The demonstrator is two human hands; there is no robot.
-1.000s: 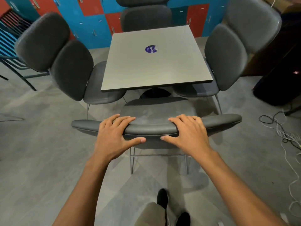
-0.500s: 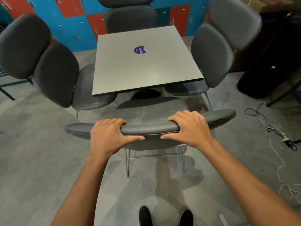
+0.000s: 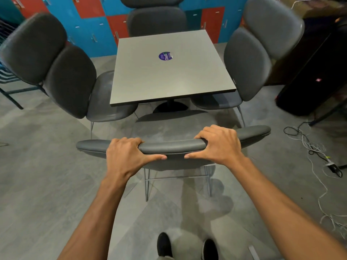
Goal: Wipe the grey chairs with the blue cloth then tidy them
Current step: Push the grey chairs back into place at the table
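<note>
Chairs stood on all four sides of a square grey surface [image 3: 169, 72]. The near chair [image 3: 172, 128] faced the surface, its seat pointing away from the person and just short of the near edge, and its backrest top ran left to right across the view, the right end a little farther off. Both hands gripped that top edge, well apart: the left hand [image 3: 125, 154] curled its fingers over the far side with the thumb stretched along the near face, and the right hand [image 3: 219, 145] did the same, thumb pointing toward the left one. The left chair [image 3: 62, 72] and right chair [image 3: 257, 53] faced inward with their seats partly under the surface; the far chair [image 3: 155, 17] showed only its back. A round purple sticker [image 3: 165, 56] lay on the surface. Cables [image 3: 315, 152] trailed on the floor at right, and two dark shoes [image 3: 185, 246] showed below.
</note>
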